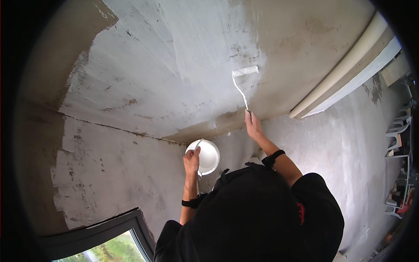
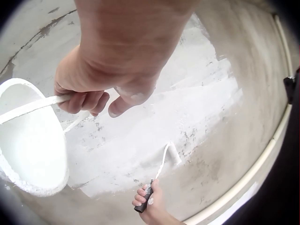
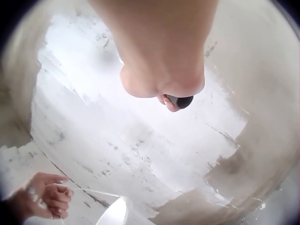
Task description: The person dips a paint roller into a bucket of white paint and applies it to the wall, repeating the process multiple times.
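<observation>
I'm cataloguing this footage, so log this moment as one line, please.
left hand: grips handle of white bucket | right hand: holds paint roller at wall | wall: partly white, partly brown

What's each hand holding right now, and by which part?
The left hand holds the white bucket by its handle; the right hand grips the paint roller by its black grip.

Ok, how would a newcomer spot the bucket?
Find the big wall partly coated white, then the person's left hand. That hand grips the handle of a white bucket: round and open-topped, unlike the white roller in the right hand.
</observation>
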Demonstrator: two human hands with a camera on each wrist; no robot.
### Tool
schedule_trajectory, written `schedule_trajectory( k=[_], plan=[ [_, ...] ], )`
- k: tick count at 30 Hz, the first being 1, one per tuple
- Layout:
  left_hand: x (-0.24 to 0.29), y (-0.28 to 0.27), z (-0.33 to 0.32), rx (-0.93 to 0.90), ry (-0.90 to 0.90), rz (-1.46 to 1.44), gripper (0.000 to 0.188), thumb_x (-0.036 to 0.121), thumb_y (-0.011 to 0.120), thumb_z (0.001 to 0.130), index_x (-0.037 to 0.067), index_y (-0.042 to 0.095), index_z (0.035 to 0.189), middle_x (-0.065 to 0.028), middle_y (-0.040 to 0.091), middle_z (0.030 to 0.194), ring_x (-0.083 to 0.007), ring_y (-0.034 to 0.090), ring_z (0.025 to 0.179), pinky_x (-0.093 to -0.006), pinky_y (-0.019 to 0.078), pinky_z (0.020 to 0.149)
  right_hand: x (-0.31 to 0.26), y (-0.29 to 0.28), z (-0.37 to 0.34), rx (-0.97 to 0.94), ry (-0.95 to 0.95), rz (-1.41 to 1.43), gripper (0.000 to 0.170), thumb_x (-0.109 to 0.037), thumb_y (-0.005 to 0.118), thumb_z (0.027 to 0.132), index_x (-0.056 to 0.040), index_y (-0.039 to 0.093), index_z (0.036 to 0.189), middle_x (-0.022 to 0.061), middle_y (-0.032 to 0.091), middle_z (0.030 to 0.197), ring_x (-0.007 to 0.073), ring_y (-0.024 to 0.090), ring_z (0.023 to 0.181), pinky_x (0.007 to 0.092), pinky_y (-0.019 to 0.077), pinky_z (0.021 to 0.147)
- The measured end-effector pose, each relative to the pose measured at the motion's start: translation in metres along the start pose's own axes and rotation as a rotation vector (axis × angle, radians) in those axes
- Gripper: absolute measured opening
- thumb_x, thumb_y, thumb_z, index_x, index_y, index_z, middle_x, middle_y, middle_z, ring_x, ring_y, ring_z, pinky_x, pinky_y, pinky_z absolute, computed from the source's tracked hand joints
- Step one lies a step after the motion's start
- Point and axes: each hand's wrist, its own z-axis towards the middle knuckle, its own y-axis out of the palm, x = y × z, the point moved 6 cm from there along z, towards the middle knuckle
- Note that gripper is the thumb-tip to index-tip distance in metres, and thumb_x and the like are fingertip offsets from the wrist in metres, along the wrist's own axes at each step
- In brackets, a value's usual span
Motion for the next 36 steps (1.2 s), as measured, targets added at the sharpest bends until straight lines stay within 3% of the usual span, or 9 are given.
schedule_trajectory(
  k=[6,11,15,17,21,23,26,29,36],
  plan=[
    [0.001,0.001,0.001,0.002,0.015,0.009,0.039,0.039,0.067,0.084,0.0,0.061,0.078,-0.0005,0.049,0.062,-0.0092,0.045,0.05,-0.0256,0.0354,0.044,-0.059,-0.014,0.014,-0.111,-0.056,0.191,0.041,-0.036,0.04,0.1,0.0012,0.049,0.085,0.0146,0.055,0.068,0.026,0.053,0.06,0.0393,0.0426,0.059],
    [0.005,0.002,0.002,-0.011,0.017,0.025,0.039,0.039,0.068,0.084,0.001,0.062,0.077,0.0004,0.048,0.061,-0.0087,0.044,0.049,-0.0255,0.0355,0.044,-0.011,-0.001,0.003,-0.149,0.037,0.113,0.042,-0.038,0.04,0.1,-0.0015,0.049,0.08,0.0078,0.049,0.06,0.0196,0.049,0.057,0.0368,0.0413,0.056],
    [0.011,0.002,-0.003,0.012,-0.016,-0.006,0.047,0.039,0.067,0.082,-0.005,0.06,0.071,-0.0032,0.051,0.059,-0.0118,0.044,0.058,-0.0303,0.037,0.053,0.062,0.016,-0.018,-0.222,0.163,0.139,0.045,-0.041,0.04,0.1,-0.0013,0.05,0.08,0.0096,0.052,0.062,0.0219,0.05,0.058,0.0373,0.0418,0.056],
    [0.012,0.001,-0.005,0.016,-0.016,0.004,0.047,0.039,0.067,0.082,-0.005,0.06,0.071,-0.003,0.051,0.059,-0.0116,0.044,0.058,-0.0301,0.037,0.053,0.088,0.018,-0.028,-0.17,0.193,0.138,0.047,-0.043,0.04,0.1,-0.0066,0.044,0.071,-0.0006,0.043,0.056,0.0106,0.041,0.049,0.0303,0.0342,0.045],
    [0.01,0.002,-0.006,0.016,-0.015,-0.012,0.046,0.039,0.068,0.082,-0.005,0.061,0.072,-0.003,0.051,0.059,-0.0117,0.045,0.058,-0.0297,0.0374,0.054,0.083,0.011,-0.034,-0.142,0.176,0.047,0.049,-0.044,0.04,0.1,-0.004,0.047,0.072,0.0035,0.046,0.055,0.0156,0.045,0.051,0.0351,0.0376,0.05],
    [0.005,0.002,-0.005,0.018,-0.014,-0.014,0.046,0.039,0.068,0.082,-0.005,0.061,0.072,-0.0031,0.052,0.059,-0.0119,0.045,0.058,-0.0296,0.0377,0.054,0.084,0.01,-0.034,-0.147,0.175,-0.041,0.047,-0.042,0.043,0.098,0.0026,0.053,0.087,0.0257,0.058,0.074,0.0443,0.056,0.072,0.0483,0.043,0.064],
    [0.0,0.002,-0.005,-0.001,-0.012,-0.005,0.037,0.037,0.069,0.084,0.002,0.061,0.077,0.0011,0.049,0.061,-0.0082,0.044,0.049,-0.0255,0.0355,0.044,0.053,0.001,-0.03,-0.057,0.092,-0.026,0.043,-0.038,0.044,0.098,0.0029,0.053,0.09,0.029,0.056,0.079,0.0489,0.053,0.078,0.0507,0.0421,0.066],
    [0.0,-0.001,-0.01,0.002,-0.033,-0.03,0.035,0.035,0.069,0.084,0.002,0.06,0.078,0.0018,0.047,0.06,-0.0076,0.042,0.049,-0.025,0.0342,0.044,0.032,0.002,-0.01,-0.051,-0.138,-0.033,0.039,-0.035,0.044,0.099,0.0026,0.052,0.092,0.0276,0.057,0.076,0.0474,0.054,0.076,0.0504,0.042,0.065],
    [-0.003,0.004,-0.007,-0.001,-0.047,-0.041,0.034,0.034,0.069,0.085,0.002,0.059,0.078,0.0031,0.045,0.06,-0.0061,0.039,0.048,-0.0239,0.0308,0.043,-0.078,-0.028,0.025,-0.11,-0.169,0.103,0.035,-0.031,0.044,0.099,0.0015,0.049,0.088,0.0211,0.054,0.068,0.0384,0.053,0.063,0.0442,0.0423,0.059]
  ],
)
